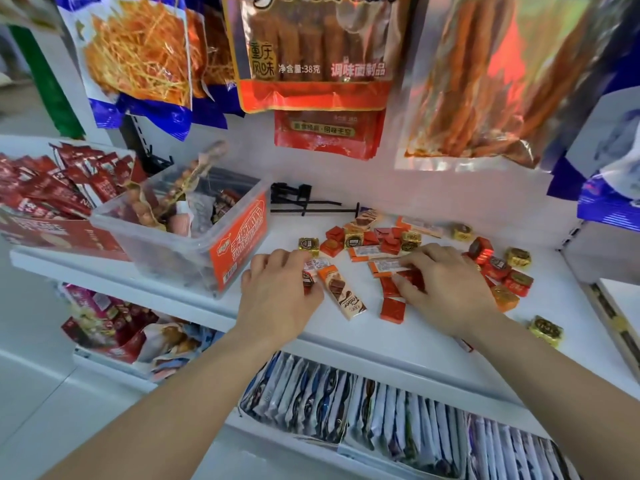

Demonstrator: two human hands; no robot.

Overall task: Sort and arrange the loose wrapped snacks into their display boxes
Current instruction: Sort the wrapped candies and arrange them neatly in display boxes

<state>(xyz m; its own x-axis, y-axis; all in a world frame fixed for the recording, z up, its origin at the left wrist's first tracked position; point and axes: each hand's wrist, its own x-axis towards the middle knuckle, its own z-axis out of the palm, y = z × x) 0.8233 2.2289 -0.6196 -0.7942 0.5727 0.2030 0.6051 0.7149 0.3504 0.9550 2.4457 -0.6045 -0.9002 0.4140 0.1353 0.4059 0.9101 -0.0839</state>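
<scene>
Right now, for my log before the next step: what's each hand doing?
Left hand: curled round a small red wrapped snack.
Right hand: rests on an orange bar; whether it grips cannot be told.

A white shelf bears a black peg hook lying at its back. Above it hang a bag of orange shredded strips, a red spicy-strip bag and a clear bag of long red sticks. Below it stand rows of white-and-blue sachets.
</scene>
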